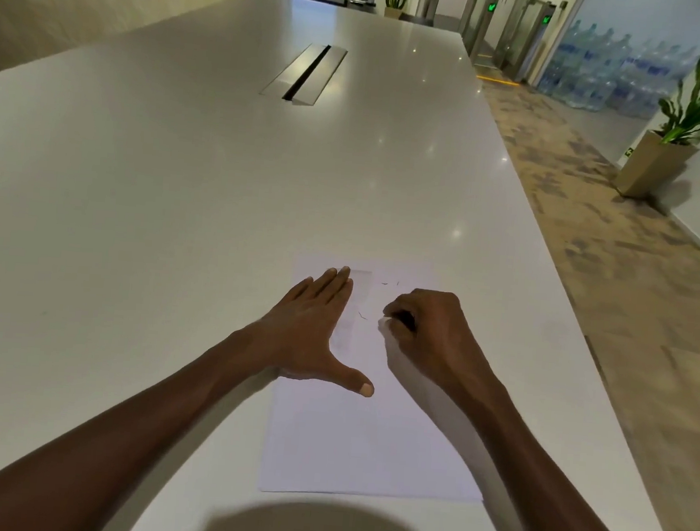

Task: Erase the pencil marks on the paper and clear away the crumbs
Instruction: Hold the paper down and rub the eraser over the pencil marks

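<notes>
A white sheet of paper (368, 442) lies on the white table near its front edge. My left hand (312, 329) rests flat on the sheet's upper left part, fingers together and thumb spread out. My right hand (427, 330) is curled over the upper right part of the sheet, pinching a small white eraser (385, 321) whose tip touches the paper. A few thin dark crumbs (385, 283) lie near the sheet's top edge, and another crumb (362, 315) sits between my two hands. Faint grey smudges show beside my left fingers.
The long white table (178, 193) stretches away, with a metal cable slot (307, 73) set in its middle. Its right edge borders a carpeted floor. A potted plant (662, 156) stands at the right, with water bottles (606, 76) behind glass.
</notes>
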A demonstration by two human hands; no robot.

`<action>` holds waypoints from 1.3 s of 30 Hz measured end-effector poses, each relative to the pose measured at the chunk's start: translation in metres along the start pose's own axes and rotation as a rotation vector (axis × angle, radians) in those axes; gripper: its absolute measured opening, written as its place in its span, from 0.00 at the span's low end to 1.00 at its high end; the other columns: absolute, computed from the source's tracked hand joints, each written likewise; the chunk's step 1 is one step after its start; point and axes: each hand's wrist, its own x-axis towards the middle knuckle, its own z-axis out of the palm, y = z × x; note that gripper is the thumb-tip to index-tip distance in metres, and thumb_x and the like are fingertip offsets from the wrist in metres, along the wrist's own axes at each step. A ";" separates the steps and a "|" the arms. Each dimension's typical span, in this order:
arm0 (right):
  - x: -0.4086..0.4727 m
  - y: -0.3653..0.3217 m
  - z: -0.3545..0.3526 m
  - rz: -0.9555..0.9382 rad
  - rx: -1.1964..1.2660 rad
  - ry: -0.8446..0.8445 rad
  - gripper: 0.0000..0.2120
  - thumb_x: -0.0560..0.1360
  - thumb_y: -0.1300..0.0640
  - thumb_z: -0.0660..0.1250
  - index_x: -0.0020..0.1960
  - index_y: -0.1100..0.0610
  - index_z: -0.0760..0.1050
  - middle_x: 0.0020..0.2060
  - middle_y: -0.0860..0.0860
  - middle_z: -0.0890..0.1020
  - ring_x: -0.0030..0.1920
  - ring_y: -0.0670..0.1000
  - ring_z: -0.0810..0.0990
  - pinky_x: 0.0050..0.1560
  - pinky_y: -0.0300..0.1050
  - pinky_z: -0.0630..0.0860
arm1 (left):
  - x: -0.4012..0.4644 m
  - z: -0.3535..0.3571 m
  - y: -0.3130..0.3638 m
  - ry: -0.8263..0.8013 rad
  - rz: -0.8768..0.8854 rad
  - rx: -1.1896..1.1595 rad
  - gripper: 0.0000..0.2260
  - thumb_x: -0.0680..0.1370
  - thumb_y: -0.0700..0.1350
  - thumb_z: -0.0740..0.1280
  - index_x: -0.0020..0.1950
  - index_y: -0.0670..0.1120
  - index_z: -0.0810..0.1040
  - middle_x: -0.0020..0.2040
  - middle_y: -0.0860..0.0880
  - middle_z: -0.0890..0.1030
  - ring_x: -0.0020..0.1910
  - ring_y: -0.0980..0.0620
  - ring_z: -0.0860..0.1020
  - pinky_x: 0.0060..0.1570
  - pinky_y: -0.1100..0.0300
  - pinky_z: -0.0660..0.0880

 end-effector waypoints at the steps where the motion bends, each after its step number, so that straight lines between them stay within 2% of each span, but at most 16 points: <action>1: -0.007 -0.007 -0.001 0.042 0.098 0.014 0.06 0.73 0.63 0.69 0.39 0.59 0.83 0.34 0.51 0.84 0.37 0.46 0.81 0.39 0.41 0.77 | -0.002 -0.001 -0.001 0.000 0.012 -0.019 0.66 0.58 0.83 0.60 0.79 0.45 0.34 0.78 0.51 0.32 0.76 0.56 0.31 0.77 0.52 0.39; 3: -0.018 -0.018 0.001 0.080 0.221 0.009 0.04 0.74 0.61 0.71 0.45 0.56 0.85 0.38 0.48 0.86 0.38 0.43 0.81 0.41 0.29 0.75 | -0.006 -0.001 -0.005 0.023 0.031 -0.038 0.65 0.59 0.82 0.61 0.79 0.45 0.35 0.78 0.52 0.32 0.75 0.58 0.31 0.77 0.52 0.39; 4: -0.021 -0.021 0.003 0.074 0.233 -0.005 0.05 0.74 0.60 0.72 0.48 0.58 0.86 0.40 0.50 0.87 0.38 0.43 0.82 0.42 0.27 0.74 | -0.009 0.000 -0.007 0.043 0.036 -0.030 0.64 0.59 0.82 0.60 0.79 0.45 0.35 0.78 0.52 0.32 0.76 0.58 0.31 0.77 0.52 0.39; 7: -0.025 -0.023 0.012 0.051 0.253 -0.006 0.06 0.74 0.61 0.72 0.43 0.63 0.85 0.39 0.56 0.87 0.40 0.48 0.82 0.44 0.32 0.72 | -0.017 0.001 -0.014 0.061 0.018 0.013 0.65 0.59 0.83 0.59 0.79 0.45 0.36 0.78 0.52 0.33 0.76 0.57 0.32 0.77 0.53 0.39; 11: -0.028 -0.026 0.021 0.038 0.272 -0.011 0.04 0.74 0.62 0.73 0.46 0.59 0.87 0.40 0.50 0.87 0.36 0.37 0.78 0.43 0.24 0.71 | -0.021 0.003 -0.017 0.053 -0.015 0.037 0.65 0.58 0.84 0.57 0.79 0.45 0.36 0.78 0.52 0.33 0.76 0.57 0.33 0.77 0.53 0.40; 16: -0.027 -0.024 0.025 -0.007 0.223 0.000 0.07 0.74 0.63 0.70 0.38 0.60 0.84 0.34 0.51 0.85 0.37 0.47 0.80 0.41 0.39 0.75 | -0.019 0.005 -0.019 0.065 -0.021 0.065 0.66 0.56 0.85 0.56 0.79 0.45 0.36 0.78 0.52 0.32 0.77 0.57 0.33 0.77 0.52 0.41; 21: -0.004 -0.022 0.031 -0.112 0.091 0.001 0.11 0.72 0.66 0.67 0.31 0.63 0.76 0.26 0.53 0.78 0.31 0.50 0.75 0.35 0.45 0.72 | -0.018 0.005 -0.021 0.048 -0.009 0.075 0.66 0.57 0.85 0.55 0.79 0.45 0.36 0.78 0.52 0.32 0.77 0.56 0.33 0.77 0.52 0.41; 26: 0.040 -0.009 0.039 -0.116 0.032 0.029 0.08 0.70 0.66 0.67 0.33 0.67 0.77 0.27 0.60 0.79 0.33 0.56 0.78 0.37 0.52 0.75 | -0.018 0.006 -0.021 0.056 -0.011 0.060 0.66 0.57 0.85 0.56 0.79 0.44 0.36 0.79 0.52 0.33 0.77 0.56 0.34 0.77 0.52 0.41; 29: 0.046 -0.009 0.037 -0.148 0.012 0.009 0.09 0.70 0.66 0.67 0.32 0.67 0.77 0.27 0.60 0.79 0.32 0.57 0.78 0.37 0.54 0.74 | -0.018 0.006 -0.021 0.059 -0.016 0.055 0.66 0.56 0.85 0.56 0.79 0.44 0.36 0.79 0.51 0.33 0.77 0.56 0.34 0.77 0.52 0.41; 32: 0.034 -0.010 0.027 -0.157 0.042 -0.037 0.08 0.72 0.66 0.68 0.36 0.68 0.81 0.31 0.61 0.82 0.34 0.57 0.80 0.40 0.53 0.76 | -0.017 0.006 -0.021 0.052 -0.027 0.046 0.67 0.56 0.85 0.57 0.79 0.45 0.36 0.79 0.52 0.33 0.77 0.56 0.34 0.77 0.52 0.41; 39: -0.020 -0.019 0.019 -0.183 0.089 -0.078 0.08 0.71 0.68 0.68 0.36 0.63 0.83 0.30 0.54 0.84 0.35 0.50 0.79 0.39 0.39 0.72 | -0.017 0.005 -0.020 0.034 -0.028 0.055 0.67 0.56 0.85 0.57 0.79 0.45 0.36 0.78 0.52 0.32 0.77 0.55 0.34 0.77 0.51 0.41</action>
